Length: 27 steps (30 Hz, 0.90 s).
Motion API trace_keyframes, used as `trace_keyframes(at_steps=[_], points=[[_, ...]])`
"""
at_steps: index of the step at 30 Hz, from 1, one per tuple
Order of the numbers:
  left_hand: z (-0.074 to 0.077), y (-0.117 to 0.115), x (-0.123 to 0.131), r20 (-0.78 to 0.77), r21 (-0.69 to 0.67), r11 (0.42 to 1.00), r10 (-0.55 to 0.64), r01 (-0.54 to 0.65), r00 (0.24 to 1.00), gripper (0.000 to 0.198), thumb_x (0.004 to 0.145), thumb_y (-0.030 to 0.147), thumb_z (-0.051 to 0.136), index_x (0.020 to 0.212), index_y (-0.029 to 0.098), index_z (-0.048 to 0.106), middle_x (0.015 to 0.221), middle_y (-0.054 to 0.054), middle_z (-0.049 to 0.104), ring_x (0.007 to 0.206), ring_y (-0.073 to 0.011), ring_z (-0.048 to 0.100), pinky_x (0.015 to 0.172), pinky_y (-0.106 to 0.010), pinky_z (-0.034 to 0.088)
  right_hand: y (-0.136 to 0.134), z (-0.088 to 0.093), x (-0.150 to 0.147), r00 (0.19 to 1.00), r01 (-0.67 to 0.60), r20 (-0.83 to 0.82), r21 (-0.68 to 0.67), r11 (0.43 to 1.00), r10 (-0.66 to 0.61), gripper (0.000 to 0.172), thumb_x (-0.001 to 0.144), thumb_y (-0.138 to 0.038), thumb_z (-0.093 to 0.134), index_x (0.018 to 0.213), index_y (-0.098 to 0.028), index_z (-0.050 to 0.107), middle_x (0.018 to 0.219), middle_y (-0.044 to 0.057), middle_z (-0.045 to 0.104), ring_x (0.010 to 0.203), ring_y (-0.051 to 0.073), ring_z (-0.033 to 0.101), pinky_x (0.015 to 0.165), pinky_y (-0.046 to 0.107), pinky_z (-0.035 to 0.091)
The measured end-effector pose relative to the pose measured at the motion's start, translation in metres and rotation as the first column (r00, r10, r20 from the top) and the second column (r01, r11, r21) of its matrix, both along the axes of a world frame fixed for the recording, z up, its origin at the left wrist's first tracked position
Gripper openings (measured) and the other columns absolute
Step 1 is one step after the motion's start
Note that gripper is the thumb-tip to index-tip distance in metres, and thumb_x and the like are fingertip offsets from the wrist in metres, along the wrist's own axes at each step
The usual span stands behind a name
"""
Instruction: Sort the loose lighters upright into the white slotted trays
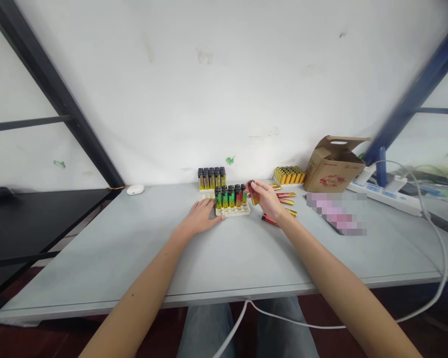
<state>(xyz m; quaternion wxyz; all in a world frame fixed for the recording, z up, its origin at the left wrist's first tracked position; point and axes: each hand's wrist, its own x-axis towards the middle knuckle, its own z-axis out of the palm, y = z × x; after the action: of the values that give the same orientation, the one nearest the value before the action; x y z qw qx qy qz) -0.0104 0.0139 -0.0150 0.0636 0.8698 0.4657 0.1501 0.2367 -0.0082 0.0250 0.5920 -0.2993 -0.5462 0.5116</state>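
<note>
My left hand (202, 217) rests at the left side of a white holed tray (233, 212), its thumb along the front edge and its fingers at the left side, gripping it. Several lighters (230, 197) with black tops and green, yellow or red bodies stand upright in that tray. Just right of them, my right hand (266, 195) is closed around a lighter (254, 195) with a dark top and an amber body, held upright and slightly tilted. Beside and partly under this hand lie several red and gold lighters (286, 195) on the table.
Behind, more black-topped lighters (212, 178) stand in rows near the wall. To their right are gold cylinders in a block (289, 175), an open cardboard box (330, 171), a blurred phone-like object (336, 214) and a power strip (388, 197). A white case (135, 190) sits far left.
</note>
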Motion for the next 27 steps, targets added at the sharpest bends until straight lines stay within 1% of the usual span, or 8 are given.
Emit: trace_keyframes(at_steps=[3,5,7,10,13,17,22,27], points=[[-0.001,0.001,0.000,0.012,0.010,1.000,-0.011,0.011,1.000,0.062,0.090,0.063,0.044,0.134,0.020,0.047,0.134,-0.013,0.054,0.125,-0.0321,0.049,0.106,-0.045,0.037,0.001,-0.001,0.004,0.950,0.164,0.233,0.195,0.967,-0.208,0.016,0.082,-0.035,0.068,0.087,-0.021,0.072,0.085,0.002,0.066,0.077,0.014,0.057,0.070,0.024,0.046],[-0.001,0.001,0.000,0.022,0.010,1.000,-0.013,0.013,1.000,0.062,0.090,0.063,0.045,0.136,0.021,0.046,0.135,-0.013,0.054,0.126,-0.0322,0.049,0.106,-0.045,0.037,0.003,-0.005,0.008,0.889,0.230,0.331,0.276,0.933,-0.317,0.018,0.081,-0.034,0.069,0.094,-0.022,0.073,0.093,0.003,0.070,0.084,0.016,0.061,0.076,0.028,0.048],[0.000,0.000,0.000,0.022,0.002,1.000,-0.009,0.009,1.000,0.063,0.090,0.063,0.045,0.137,0.021,0.045,0.136,-0.013,0.053,0.127,-0.0322,0.048,0.107,-0.045,0.036,0.007,-0.009,0.011,0.824,0.266,0.413,0.321,0.909,-0.387,0.021,0.081,-0.033,0.068,0.098,-0.022,0.074,0.100,0.005,0.072,0.090,0.019,0.063,0.080,0.031,0.049],[0.001,0.000,0.000,0.012,-0.001,1.000,-0.003,0.003,1.000,0.063,0.090,0.062,0.045,0.137,0.020,0.045,0.135,-0.013,0.053,0.127,-0.0320,0.048,0.107,-0.045,0.036,0.012,-0.015,0.014,0.758,0.267,0.498,0.354,0.897,-0.422,0.025,0.081,-0.032,0.065,0.102,-0.021,0.073,0.105,0.007,0.073,0.094,0.022,0.065,0.078,0.033,0.050],[0.000,0.001,0.000,0.007,0.009,1.000,-0.002,0.002,1.000,0.062,0.089,0.063,0.045,0.134,0.020,0.047,0.133,-0.013,0.054,0.125,-0.0317,0.050,0.107,-0.044,0.036,0.013,-0.018,0.015,0.725,0.251,0.538,0.374,0.893,-0.430,0.025,0.082,-0.032,0.063,0.103,-0.021,0.072,0.105,0.007,0.074,0.093,0.022,0.066,0.075,0.033,0.051],[-0.002,0.002,0.000,0.001,0.011,1.000,-0.004,0.004,1.000,0.062,0.090,0.062,0.045,0.135,0.020,0.045,0.135,-0.013,0.053,0.126,-0.0316,0.049,0.108,-0.044,0.035,0.012,-0.017,0.014,0.694,0.266,0.548,0.407,0.874,-0.466,0.024,0.083,-0.031,0.062,0.102,-0.021,0.072,0.104,0.006,0.074,0.092,0.022,0.066,0.077,0.033,0.050],[-0.002,0.001,0.001,-0.004,0.013,1.000,0.000,0.000,1.000,0.063,0.090,0.063,0.044,0.136,0.019,0.045,0.135,-0.014,0.053,0.126,-0.0316,0.049,0.108,-0.044,0.035,0.009,-0.016,0.015,0.674,0.264,0.559,0.426,0.865,-0.482,0.024,0.084,-0.032,0.062,0.102,-0.020,0.071,0.103,0.006,0.074,0.092,0.022,0.067,0.072,0.032,0.050],[-0.002,0.002,0.001,0.006,0.019,1.000,-0.004,0.003,1.000,0.061,0.090,0.062,0.046,0.135,0.021,0.046,0.134,-0.013,0.054,0.125,-0.0313,0.050,0.107,-0.044,0.036,0.008,-0.017,0.015,0.650,0.244,0.534,0.527,0.814,-0.541,0.022,0.085,-0.030,0.060,0.104,-0.021,0.069,0.101,0.005,0.074,0.093,0.021,0.067,0.078,0.033,0.050]])
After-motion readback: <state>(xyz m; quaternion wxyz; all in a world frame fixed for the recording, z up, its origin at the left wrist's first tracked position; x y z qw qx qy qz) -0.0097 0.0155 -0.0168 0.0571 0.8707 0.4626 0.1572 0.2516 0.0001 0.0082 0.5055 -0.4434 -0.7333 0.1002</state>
